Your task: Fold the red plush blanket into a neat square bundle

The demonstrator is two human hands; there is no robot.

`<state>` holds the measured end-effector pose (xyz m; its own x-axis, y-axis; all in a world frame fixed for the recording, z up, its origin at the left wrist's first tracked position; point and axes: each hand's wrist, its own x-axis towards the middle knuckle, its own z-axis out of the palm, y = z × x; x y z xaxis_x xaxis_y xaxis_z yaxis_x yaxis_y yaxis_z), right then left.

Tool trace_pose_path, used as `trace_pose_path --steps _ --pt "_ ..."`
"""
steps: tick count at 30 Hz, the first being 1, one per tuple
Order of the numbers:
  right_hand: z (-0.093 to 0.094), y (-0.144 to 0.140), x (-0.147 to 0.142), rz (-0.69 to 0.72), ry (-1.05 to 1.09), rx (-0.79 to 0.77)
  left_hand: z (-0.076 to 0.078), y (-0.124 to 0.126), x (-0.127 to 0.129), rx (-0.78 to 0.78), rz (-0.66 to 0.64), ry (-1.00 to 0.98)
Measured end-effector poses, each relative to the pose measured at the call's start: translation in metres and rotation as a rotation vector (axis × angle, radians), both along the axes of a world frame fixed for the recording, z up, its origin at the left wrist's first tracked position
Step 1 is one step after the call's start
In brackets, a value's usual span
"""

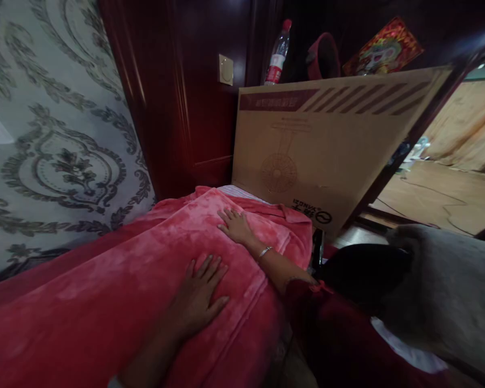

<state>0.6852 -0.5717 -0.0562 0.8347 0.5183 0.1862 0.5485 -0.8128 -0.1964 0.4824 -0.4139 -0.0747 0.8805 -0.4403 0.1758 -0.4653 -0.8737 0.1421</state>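
A pink-red plush blanket [117, 291] lies spread in front of me, folded in layers along its right side. My left hand [198, 299] rests palm down on it near the middle, fingers stretched and slightly apart. Farther off, my right hand [237, 226] also lies flat on the blanket, its fingers spread. A silver bracelet [265, 251] circles the right wrist. Neither hand holds anything. At the far end, a striped cloth [242, 192] shows from under the blanket.
A large cardboard box [319, 145] with a fan drawing stands beyond the blanket. Behind its top edge are a red-capped bottle [278, 54] and a colourful packet [382, 51]. Patterned wallpaper [64, 124] borders the left. A grey fabric-covered thing [448, 285] is at right, near a doorway.
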Motion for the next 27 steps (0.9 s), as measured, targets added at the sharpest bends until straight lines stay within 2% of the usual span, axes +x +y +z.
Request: trace_pose_path --steps 3,6,10,14,16,19,24,27 --pt "0.015 -0.002 -0.005 -0.024 0.066 -0.018 0.001 0.001 -0.001 0.011 0.006 -0.045" --pt "0.023 -0.018 -0.015 -0.118 0.082 -0.017 0.003 0.002 0.0 0.013 -0.003 -0.037" --pt "0.015 -0.063 -0.034 -0.312 0.078 -0.036 0.014 -0.002 0.001 0.015 0.012 0.102" --pt "0.001 -0.097 -0.049 -0.337 0.097 -0.073 0.033 0.003 -0.015 0.023 0.045 0.198" --pt "-0.007 -0.102 -0.05 -0.323 0.091 -0.079 0.04 0.019 -0.034 0.034 0.11 0.201" --pt "-0.021 -0.102 -0.043 -0.338 0.045 -0.082 0.041 0.057 -0.078 0.058 0.261 0.209" --pt "-0.04 -0.103 -0.03 -0.331 0.004 -0.073 0.022 0.117 -0.16 0.106 0.527 0.092" --pt "-0.043 -0.105 -0.029 -0.345 0.001 -0.055 0.011 0.129 -0.18 0.128 0.594 0.002"
